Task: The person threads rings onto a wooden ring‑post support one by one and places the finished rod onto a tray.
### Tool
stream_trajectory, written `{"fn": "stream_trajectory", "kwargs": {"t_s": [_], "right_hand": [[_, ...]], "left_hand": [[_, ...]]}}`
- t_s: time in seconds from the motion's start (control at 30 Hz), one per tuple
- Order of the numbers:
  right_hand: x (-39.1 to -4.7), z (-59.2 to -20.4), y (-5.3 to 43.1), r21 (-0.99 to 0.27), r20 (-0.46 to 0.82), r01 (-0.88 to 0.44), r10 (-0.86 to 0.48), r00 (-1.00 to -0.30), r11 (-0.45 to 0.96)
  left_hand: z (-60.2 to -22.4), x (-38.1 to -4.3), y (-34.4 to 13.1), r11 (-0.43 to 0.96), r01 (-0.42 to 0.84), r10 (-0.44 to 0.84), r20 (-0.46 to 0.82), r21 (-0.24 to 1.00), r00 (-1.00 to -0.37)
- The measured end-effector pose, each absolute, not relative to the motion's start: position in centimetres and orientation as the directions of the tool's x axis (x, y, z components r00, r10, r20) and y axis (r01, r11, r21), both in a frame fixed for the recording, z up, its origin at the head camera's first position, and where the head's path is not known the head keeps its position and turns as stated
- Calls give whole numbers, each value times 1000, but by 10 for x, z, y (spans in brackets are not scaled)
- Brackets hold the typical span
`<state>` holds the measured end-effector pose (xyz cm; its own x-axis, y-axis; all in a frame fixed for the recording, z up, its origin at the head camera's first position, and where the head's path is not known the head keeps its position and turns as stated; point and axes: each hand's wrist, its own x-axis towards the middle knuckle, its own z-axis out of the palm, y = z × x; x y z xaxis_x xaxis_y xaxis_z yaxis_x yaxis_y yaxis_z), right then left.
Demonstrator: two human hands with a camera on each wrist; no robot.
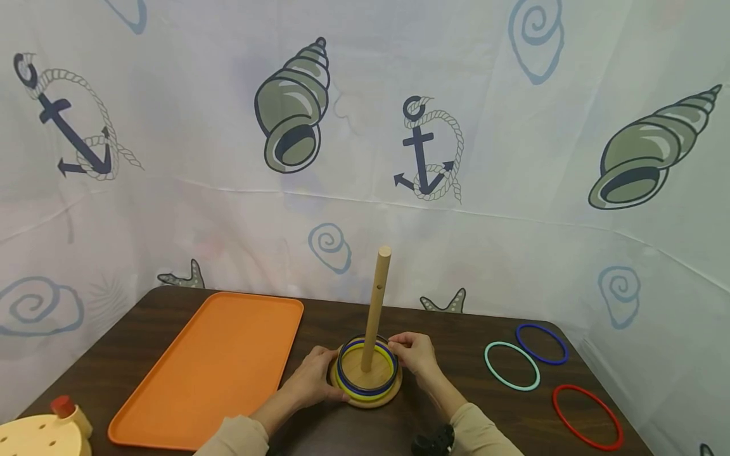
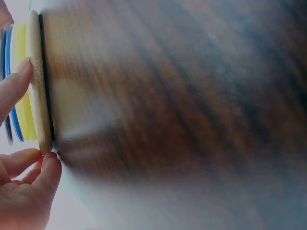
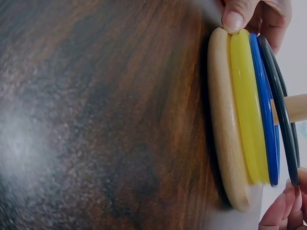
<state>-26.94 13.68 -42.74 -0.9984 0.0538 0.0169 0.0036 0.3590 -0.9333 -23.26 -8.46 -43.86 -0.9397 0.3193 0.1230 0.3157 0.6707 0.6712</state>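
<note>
A round wooden base (image 1: pixel 392 394) with an upright wooden peg (image 1: pixel 376 301) stands in front of me in the head view. My left hand (image 1: pixel 312 379) grips the base's rim at its left side, thumb in front and fingers behind. Yellow rings (image 3: pixel 247 110) lie lowest around the peg, with a blue ring (image 3: pixel 265 110) above them. On top is a black ring (image 3: pixel 289 143), tilted so that its right side sits higher off the blue one. My right hand (image 1: pixel 417 354) pinches that raised edge between thumb and fingers.
To the left lies an orange tray (image 1: pixel 211 367). At the right are a light teal ring (image 1: pixel 521 388), another blue ring (image 1: pixel 535 326) and a red ring (image 1: pixel 613 446). A pale yellow board with holes (image 1: pixel 45 437) and a red-topped peg (image 1: pixel 63 406) occupies the lower left corner. A patterned curtain (image 1: pixel 365 158) hangs behind the table.
</note>
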Motion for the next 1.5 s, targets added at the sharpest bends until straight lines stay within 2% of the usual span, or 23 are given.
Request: {"fn": "stream_trajectory", "kwargs": {"t_s": [1.0, 1.5], "right_hand": [[-266, -435, 139, -929, 8, 2, 28, -1000, 370], [-262, -433, 177, -941, 27, 19, 129, -991, 338]], "left_hand": [[-440, -233, -86, 660, 323, 333, 122, 678, -935], [-440, -233, -85, 664, 312, 320, 118, 679, -940]]}}
